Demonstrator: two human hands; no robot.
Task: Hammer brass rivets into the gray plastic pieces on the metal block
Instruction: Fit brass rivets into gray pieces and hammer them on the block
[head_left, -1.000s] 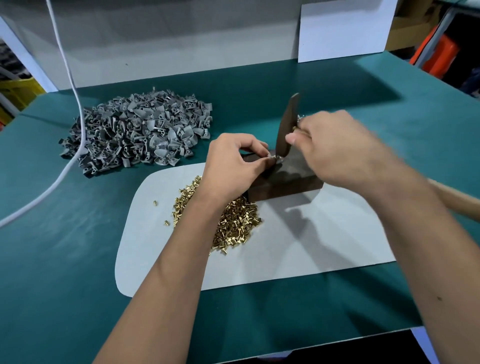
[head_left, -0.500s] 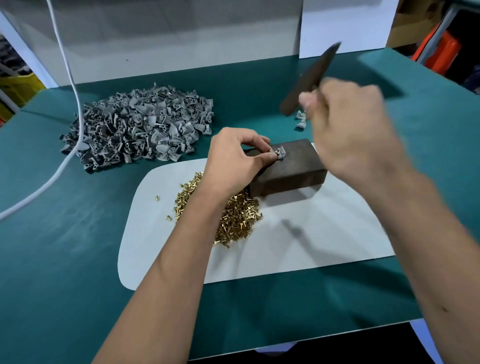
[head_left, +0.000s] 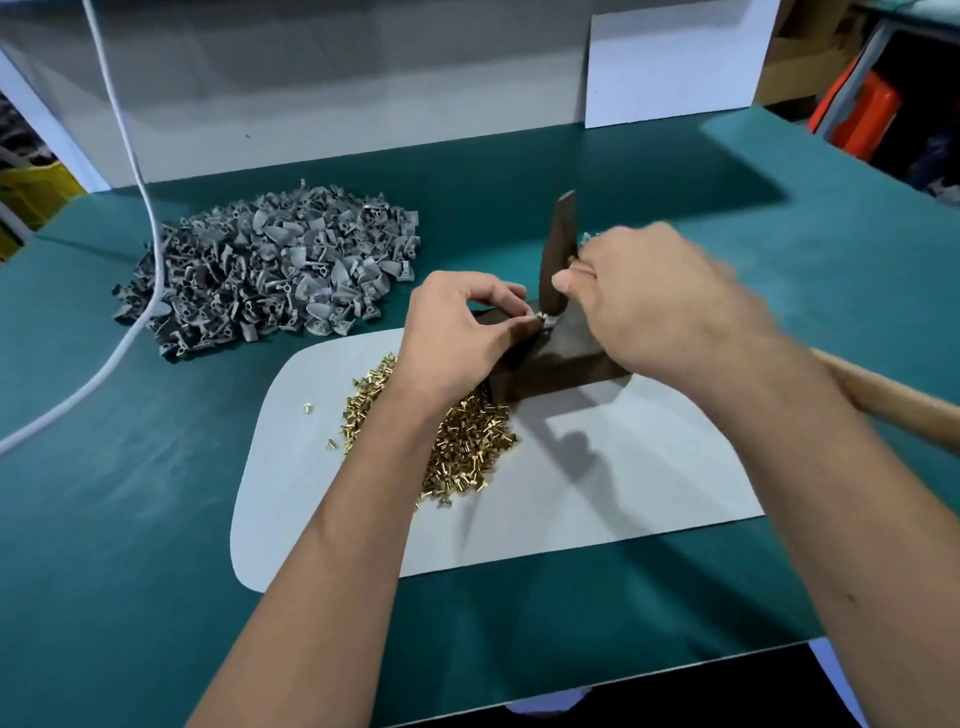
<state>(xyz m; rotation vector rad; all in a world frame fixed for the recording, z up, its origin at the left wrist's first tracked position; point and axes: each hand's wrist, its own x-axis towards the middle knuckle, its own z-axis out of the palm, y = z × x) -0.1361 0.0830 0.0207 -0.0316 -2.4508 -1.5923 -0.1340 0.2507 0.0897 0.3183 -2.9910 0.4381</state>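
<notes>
My left hand (head_left: 457, 338) pinches the small, light gray plastic piece (head_left: 543, 318) by its left edge on the dark metal block (head_left: 566, 358); my right hand (head_left: 654, 301) grips the dark-headed hammer (head_left: 557, 254).

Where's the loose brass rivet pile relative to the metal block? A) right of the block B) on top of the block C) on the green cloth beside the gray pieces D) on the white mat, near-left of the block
D: the brass rivet pile lies on the white mat, just near-left of the metal block.
</notes>
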